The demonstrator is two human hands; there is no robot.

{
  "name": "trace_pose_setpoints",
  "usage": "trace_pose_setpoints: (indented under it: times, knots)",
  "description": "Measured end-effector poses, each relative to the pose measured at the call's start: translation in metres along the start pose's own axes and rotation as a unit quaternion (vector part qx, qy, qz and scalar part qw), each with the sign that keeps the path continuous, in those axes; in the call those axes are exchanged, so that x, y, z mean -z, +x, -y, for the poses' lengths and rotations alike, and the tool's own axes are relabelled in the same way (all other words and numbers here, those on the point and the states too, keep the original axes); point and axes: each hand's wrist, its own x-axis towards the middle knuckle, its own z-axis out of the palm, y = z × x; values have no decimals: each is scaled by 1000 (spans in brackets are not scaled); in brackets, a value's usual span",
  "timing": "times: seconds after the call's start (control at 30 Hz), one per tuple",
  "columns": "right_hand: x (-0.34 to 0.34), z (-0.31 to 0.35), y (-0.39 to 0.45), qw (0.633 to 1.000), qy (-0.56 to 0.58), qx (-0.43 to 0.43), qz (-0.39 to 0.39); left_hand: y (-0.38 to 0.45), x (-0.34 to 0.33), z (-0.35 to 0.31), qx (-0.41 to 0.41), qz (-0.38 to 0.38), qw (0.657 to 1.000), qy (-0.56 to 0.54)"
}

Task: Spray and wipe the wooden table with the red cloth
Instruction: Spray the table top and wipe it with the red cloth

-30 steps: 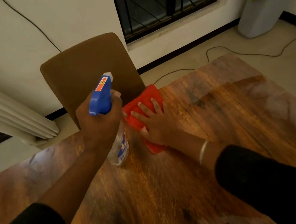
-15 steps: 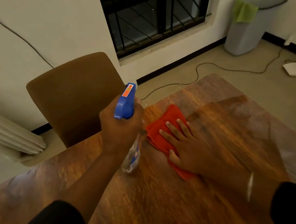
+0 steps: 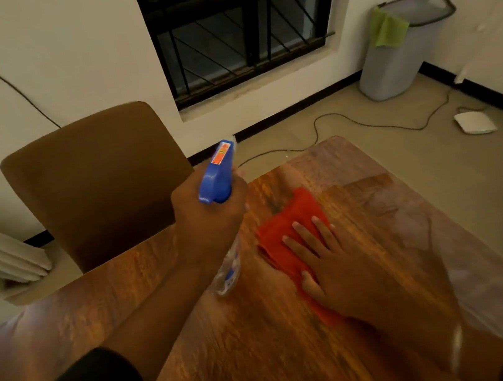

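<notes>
Right hand (image 3: 340,271) is lying flat, fingers spread, pressing the cloth (image 3: 292,233) on the table (image 3: 267,351). Left hand (image 3: 211,216), just left of it, is clenching the bottle (image 3: 217,176), nozzle pointing away.

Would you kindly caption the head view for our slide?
Left hand grips a blue spray bottle while right hand presses the red cloth onto the wooden table.

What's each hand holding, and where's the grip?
Left hand grips the spray bottle around its neck, under the blue trigger head. Right hand holds nothing; it lies flat on the red cloth.
</notes>
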Motion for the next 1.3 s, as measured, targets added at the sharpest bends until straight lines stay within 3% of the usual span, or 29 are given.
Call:
trace_pose_setpoints:
  times: [0.1, 0.2, 0.3, 0.4, 0.57, 0.67, 0.77, 0.87, 1.0, 1.1, 1.2, 1.3]
  knots:
    - [-1, -13, -9, 1000, 0, 4, 3, 5, -12, -3, -11, 10, 1000, -6]
    - [5, -25, 62, 1000, -3, -6, -2, 7, -20, -3, -20, 3, 1000, 1]
    - [24, -45, 144, 997, 20, -73, 26, 3, -28, -6, -17, 24, 999, 15]
    - [30, -58, 170, 994, 48, -95, 28, 4, -36, -9, -11, 37, 998, 44]
    - [17, -47, 74, 997, 14, -76, -22, 12, -36, -6, 19, 98, 995, 18]
    - [11, -53, 6, 998, 1, -62, -7, 14, -33, -6, 41, 128, 991, -16]
    - [16, -69, 25, 997, -22, -71, -7, 15, -29, -3, 53, 140, 989, -16]
    - [29, -87, 110, 994, -21, -107, -2, 14, -30, 0, 63, 115, 991, -12]
    - [47, -123, 176, 986, 14, -168, -11, 6, -35, -4, 67, 142, 988, -13]
    - [40, -121, 153, 988, 37, -147, -22, 8, -32, -3, 59, 144, 988, -15]
    - [24, -100, 83, 991, 32, -131, -23, 16, -34, 0, 50, 119, 991, -28]
    - [16, -89, 19, 991, 17, -131, -14, 27, -35, 0, 44, 143, 988, -28]
